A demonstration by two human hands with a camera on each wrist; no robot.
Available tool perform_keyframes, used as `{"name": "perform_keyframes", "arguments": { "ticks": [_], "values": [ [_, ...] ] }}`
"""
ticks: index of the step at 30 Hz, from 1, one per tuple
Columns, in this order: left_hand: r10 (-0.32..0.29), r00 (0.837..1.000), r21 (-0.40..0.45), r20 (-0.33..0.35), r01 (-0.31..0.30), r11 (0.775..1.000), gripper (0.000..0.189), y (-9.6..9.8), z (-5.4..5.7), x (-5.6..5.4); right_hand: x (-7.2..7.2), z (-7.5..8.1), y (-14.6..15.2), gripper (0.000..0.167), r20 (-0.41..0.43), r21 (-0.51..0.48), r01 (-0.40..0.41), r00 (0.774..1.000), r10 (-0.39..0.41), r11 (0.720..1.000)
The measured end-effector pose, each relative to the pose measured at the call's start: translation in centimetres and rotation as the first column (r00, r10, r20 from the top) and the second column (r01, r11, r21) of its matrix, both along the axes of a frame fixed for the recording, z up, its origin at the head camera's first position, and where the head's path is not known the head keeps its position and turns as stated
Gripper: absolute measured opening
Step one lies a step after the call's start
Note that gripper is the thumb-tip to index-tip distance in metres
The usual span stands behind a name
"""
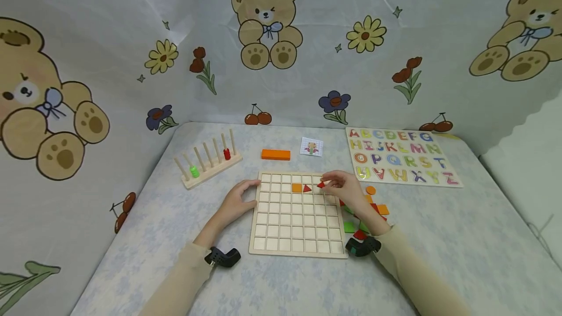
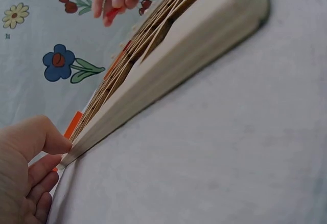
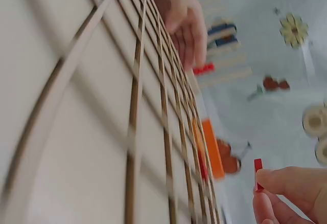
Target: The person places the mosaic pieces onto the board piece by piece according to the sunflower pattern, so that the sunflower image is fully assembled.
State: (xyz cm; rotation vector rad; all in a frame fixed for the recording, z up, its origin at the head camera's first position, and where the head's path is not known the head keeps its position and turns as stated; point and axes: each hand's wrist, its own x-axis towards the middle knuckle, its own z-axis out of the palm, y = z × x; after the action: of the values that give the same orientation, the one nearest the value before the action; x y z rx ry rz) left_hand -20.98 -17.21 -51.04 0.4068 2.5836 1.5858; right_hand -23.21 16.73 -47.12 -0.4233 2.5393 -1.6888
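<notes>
A wooden grid board (image 1: 285, 219) lies on the table between the two hands. My left hand (image 1: 234, 205) rests against its left edge with relaxed fingers, the tips touching the rim near the far corner in the left wrist view. Above the board's far right part, my right hand (image 1: 347, 190) pinches a small red tile (image 3: 258, 175) between thumb and fingers; its full outline is partly hidden. An orange square tile (image 1: 297, 187) and a red triangle tile (image 1: 307, 188) sit side by side in cells of the second row from the far edge.
Loose orange, red and green tiles (image 1: 349, 227) lie right of the board, partly under the right forearm. Behind stand a peg rack (image 1: 212, 170) with green and red rings, an orange block (image 1: 275, 155), a pattern card (image 1: 311, 147) and an alphabet board (image 1: 401, 157).
</notes>
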Motion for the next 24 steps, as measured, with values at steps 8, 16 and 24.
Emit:
{"name": "perform_keyframes", "arguments": {
  "ticks": [8, 16, 24],
  "values": [
    [-0.006, 1.0, 0.026, -0.023, 0.006, 1.0, 0.056, -0.3, -0.2, 0.1, -1.3, 0.1, -7.2, 0.03, -0.051, 0.017, -0.142, 0.988, 0.143, 0.99],
    [-0.009, 1.0, -0.003, -0.01, 0.009, 1.0, 0.055, 0.1, -0.2, 0.0, -2.0, -1.4, -8.2, 0.027, -0.077, 0.044, -0.123, 0.989, 0.126, 0.991],
    [0.004, 1.0, 0.002, -0.012, -0.004, 1.0, 0.056, -0.1, 0.2, 0.1, -2.0, -1.9, -8.5, 0.026, -0.073, 0.059, -0.149, 0.986, 0.153, 0.987]
  ]
}}
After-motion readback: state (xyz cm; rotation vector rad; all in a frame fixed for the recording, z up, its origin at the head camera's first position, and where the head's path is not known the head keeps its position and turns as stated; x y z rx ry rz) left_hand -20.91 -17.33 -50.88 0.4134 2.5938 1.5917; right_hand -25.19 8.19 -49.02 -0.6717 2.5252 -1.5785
